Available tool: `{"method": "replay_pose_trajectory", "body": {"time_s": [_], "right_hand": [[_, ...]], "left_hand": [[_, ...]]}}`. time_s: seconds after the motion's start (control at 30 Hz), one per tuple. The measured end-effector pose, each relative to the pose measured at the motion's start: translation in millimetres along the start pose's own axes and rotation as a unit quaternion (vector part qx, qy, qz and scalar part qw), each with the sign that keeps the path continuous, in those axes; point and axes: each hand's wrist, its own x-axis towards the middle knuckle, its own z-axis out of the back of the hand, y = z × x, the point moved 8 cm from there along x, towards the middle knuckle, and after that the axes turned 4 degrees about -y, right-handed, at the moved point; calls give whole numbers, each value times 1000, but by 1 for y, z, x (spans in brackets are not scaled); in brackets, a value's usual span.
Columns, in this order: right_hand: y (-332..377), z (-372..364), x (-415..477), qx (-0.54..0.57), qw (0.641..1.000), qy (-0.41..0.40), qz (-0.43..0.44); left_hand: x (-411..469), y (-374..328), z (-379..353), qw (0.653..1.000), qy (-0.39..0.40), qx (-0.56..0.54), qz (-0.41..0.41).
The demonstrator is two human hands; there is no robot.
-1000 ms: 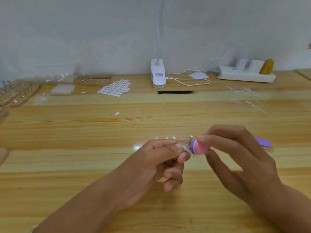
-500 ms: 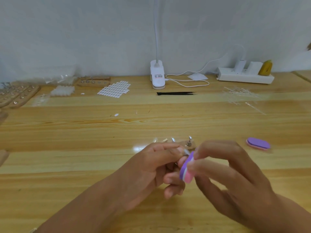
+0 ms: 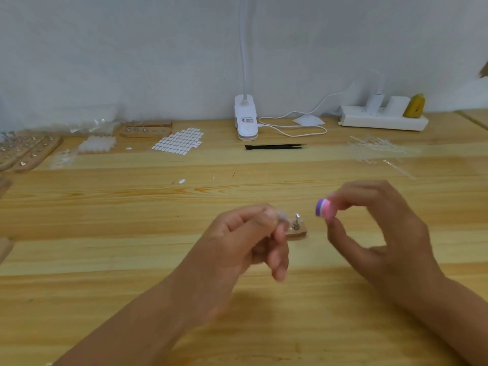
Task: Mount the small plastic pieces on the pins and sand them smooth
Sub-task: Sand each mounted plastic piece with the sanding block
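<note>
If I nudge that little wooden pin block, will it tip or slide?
Probably slides: the wooden block looks low and flat on the table. It seems small and light, so a bump from the left hand could easily shift it.

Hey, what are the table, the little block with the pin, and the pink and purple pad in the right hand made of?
The table looks like wood, glossy, with grain and plank seams. The block seems pale bare wood; its pin glints like metal. The pad, pinched by the right hand, is probably layered foam, matte, in colour bands.
</note>
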Motion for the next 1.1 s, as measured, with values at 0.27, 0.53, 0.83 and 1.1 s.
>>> {"method": "replay_pose_trajectory", "body": {"time_s": [0.27, 0.53, 0.83, 1.1], "right_hand": [[-11, 3, -1, 35, 996, -10, -76], [-2, -3, -4, 25, 999, 9, -25], [-2, -4, -7, -2, 1000, 15, -7], [-4, -8, -7, -16, 1000, 23, -7]], "left_hand": [[15, -38, 29, 913, -186, 313, -183], [31, -11, 21, 875, -198, 428, -107], [35, -4, 20, 847, -184, 492, -80], [35, -3, 16, 785, -175, 582, -114]]}}
